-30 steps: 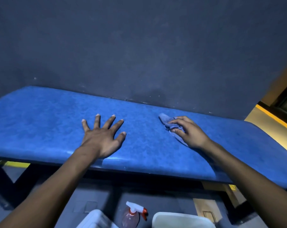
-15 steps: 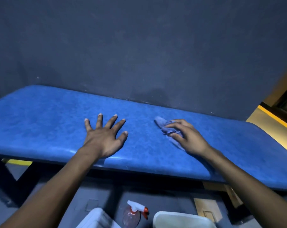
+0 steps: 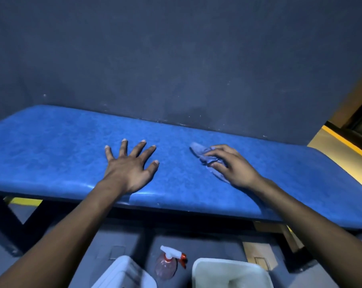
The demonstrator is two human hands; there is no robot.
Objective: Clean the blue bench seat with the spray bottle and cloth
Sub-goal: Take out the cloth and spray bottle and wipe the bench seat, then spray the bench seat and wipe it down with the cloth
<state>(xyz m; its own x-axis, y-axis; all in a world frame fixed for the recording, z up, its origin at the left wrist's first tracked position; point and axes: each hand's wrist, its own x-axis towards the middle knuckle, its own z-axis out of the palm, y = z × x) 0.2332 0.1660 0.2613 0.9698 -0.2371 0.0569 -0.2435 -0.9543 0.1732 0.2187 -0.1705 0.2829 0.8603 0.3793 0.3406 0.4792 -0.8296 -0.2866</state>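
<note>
The blue bench seat (image 3: 51, 146) runs across the view against a dark wall. My left hand (image 3: 128, 167) lies flat on the seat near its front edge, fingers spread, holding nothing. My right hand (image 3: 232, 165) presses a crumpled pale blue cloth (image 3: 198, 150) onto the seat to the right of centre; the cloth sticks out beyond my fingertips to the left. The spray bottle (image 3: 169, 262), clear with a white and red trigger head, stands on the floor below the bench.
Two white containers (image 3: 227, 271) (image 3: 124, 273) flank the spray bottle on the floor. Dark bench legs (image 3: 7, 221) stand below at left. A yellow-edged floor strip (image 3: 342, 142) lies beyond the bench's right end.
My right hand has slid the cloth slightly leftward along the seat. My left hand stays flat in the same place.
</note>
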